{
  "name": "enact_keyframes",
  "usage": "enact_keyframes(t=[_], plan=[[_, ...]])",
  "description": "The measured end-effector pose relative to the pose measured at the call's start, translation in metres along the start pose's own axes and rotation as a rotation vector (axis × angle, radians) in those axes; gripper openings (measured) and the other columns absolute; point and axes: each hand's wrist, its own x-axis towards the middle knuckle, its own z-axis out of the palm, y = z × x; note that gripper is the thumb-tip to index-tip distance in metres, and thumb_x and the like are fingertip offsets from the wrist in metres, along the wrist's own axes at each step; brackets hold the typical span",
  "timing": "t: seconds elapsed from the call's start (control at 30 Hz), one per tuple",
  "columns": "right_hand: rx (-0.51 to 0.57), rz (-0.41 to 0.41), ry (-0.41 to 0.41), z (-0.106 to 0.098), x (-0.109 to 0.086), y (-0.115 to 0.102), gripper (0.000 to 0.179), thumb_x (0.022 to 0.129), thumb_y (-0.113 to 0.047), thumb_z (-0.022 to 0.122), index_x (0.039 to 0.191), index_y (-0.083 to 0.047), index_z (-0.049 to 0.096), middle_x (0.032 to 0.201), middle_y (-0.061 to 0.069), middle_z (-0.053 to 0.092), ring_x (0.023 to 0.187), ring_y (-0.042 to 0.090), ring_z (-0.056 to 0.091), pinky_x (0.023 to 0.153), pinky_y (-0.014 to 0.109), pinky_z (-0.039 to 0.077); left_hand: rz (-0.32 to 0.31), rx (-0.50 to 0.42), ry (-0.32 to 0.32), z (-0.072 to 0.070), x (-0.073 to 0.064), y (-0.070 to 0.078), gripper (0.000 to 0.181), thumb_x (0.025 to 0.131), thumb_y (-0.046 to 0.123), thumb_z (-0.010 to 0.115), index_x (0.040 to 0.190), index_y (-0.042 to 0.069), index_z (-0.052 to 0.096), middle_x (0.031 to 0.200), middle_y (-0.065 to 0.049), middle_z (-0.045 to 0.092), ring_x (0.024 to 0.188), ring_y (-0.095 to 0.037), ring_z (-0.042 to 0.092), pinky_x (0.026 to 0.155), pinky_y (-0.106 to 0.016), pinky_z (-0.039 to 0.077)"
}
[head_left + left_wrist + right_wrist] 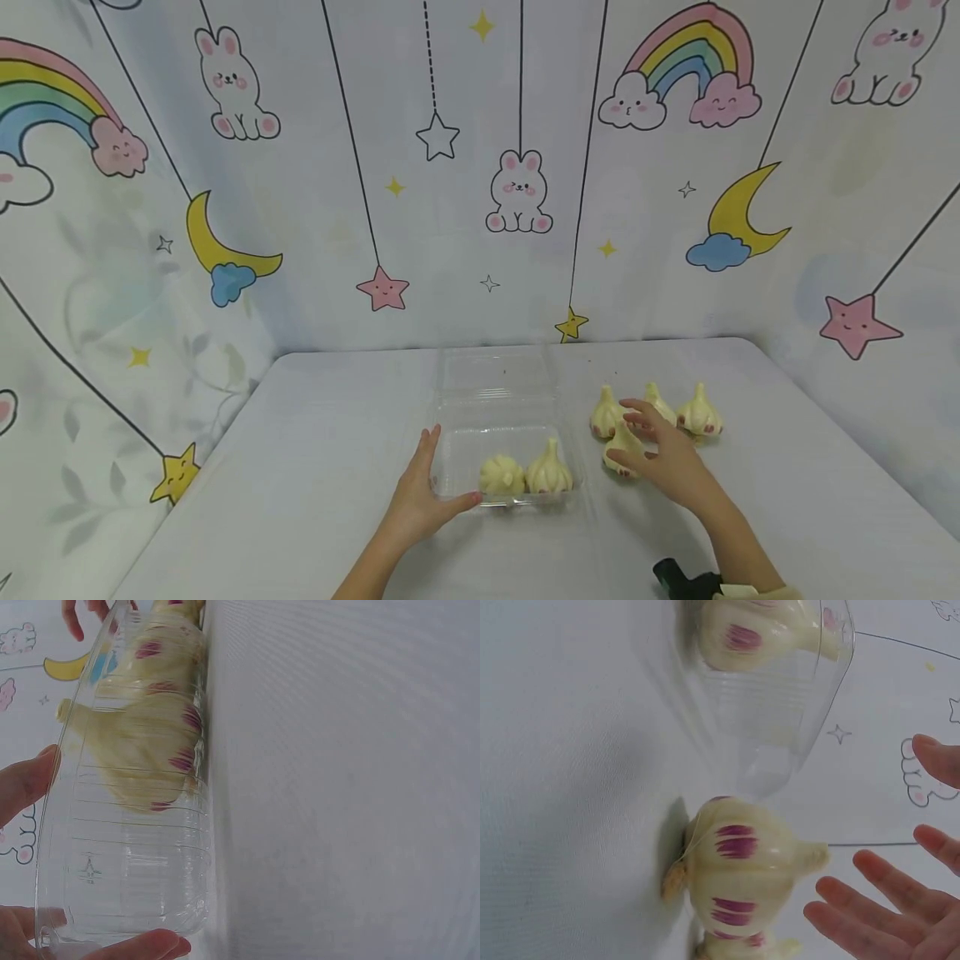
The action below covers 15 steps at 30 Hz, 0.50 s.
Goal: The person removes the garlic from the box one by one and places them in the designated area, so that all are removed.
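I judge this reaching: my right hand (pixel 670 463) near a garlic bulb (pixel 623 437), left hand (pixel 417 503) touching the clear box (pixel 459 450), both sets of fingers spread; gripping is called for.

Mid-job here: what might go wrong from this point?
The right hand is close to several loose garlic bulbs, so it might knock a neighbor aside. The clear container is thin plastic and could slide or tip if the left hand at its corner presses unevenly.
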Motion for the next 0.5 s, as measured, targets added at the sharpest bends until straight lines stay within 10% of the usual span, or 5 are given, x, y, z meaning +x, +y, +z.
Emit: enact_keyframes(t=[0.5], plan=[[0.178,-0.122,-0.038,0.008,-0.004,-0.016,0.062,0.077,-0.024,0.074,0.13,-0.017,0.043,0.129,0.017,0.048,0.115,0.041,0.047,0.083,0.051,0.047,-0.012,0.007,0.004,0.0,0.0,0.001,0.107,0.065,0.033,0.083,0.146,0.007,0.018,0.148,-0.025,0.012,0.13,-0.047,0.02,0.097,-0.06,0.029]])
